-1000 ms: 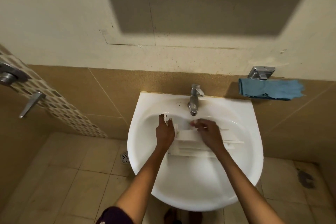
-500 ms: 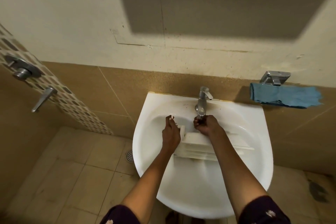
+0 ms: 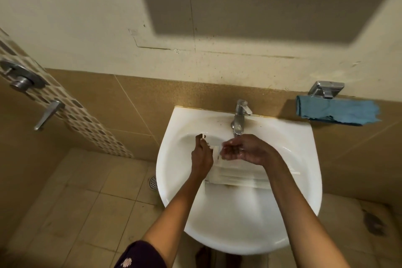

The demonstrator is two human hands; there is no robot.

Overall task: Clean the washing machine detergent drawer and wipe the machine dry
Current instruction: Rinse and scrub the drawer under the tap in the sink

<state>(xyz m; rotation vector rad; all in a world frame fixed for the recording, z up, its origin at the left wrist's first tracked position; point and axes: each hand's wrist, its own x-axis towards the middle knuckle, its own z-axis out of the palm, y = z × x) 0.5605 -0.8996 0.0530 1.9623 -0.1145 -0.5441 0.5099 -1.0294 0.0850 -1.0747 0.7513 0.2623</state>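
A white plastic detergent drawer (image 3: 237, 175) lies across the bowl of a white wash basin (image 3: 239, 224). My left hand (image 3: 201, 155) grips the drawer's left end, fingers curled over its edge. My right hand (image 3: 241, 150) hovers cupped over the drawer just below the chrome tap (image 3: 240, 117), fingers loosely curled, wet, holding nothing that I can see. My right forearm hides the middle of the drawer.
A blue cloth (image 3: 336, 112) hangs from a chrome holder (image 3: 326, 89) on the wall at the right. A shower valve and lever (image 3: 49, 114) stick out of the left wall. A floor drain (image 3: 153, 183) sits left of the basin.
My right hand dropped from the tap spout to a cupped pose over the drawer's left part. My left hand kept its hold on the drawer's end. The camera shifted a little.
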